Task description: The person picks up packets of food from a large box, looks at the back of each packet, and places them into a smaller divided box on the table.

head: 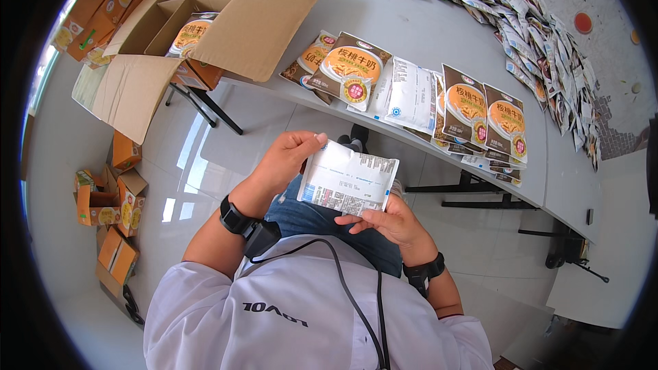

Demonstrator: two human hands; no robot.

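Note:
A white-backed milk pouch (349, 177) is held flat in front of my lap, its printed back facing up. My left hand (290, 159) pinches its upper left corner between thumb and fingers. At the lower right edge, my right hand (390, 218) grips the same pouch, thumb on top. Beyond it, along the near edge of the grey table (360, 5), lie brown and orange walnut milk pouches (352, 69) in small overlapping stacks. One pouch (413, 93) there shows its white back. To the left stands an open cardboard carton (267, 20) with dividers and upright pouches (193, 33) inside.
A long heap of loose pouches (534, 46) covers the far right of the table. Orange boxes (108, 10) are stacked behind the carton, and opened orange boxes (131, 200) lie on the floor at left. Black table legs (473, 190) stand under the table. A cable (334, 257) crosses my shirt.

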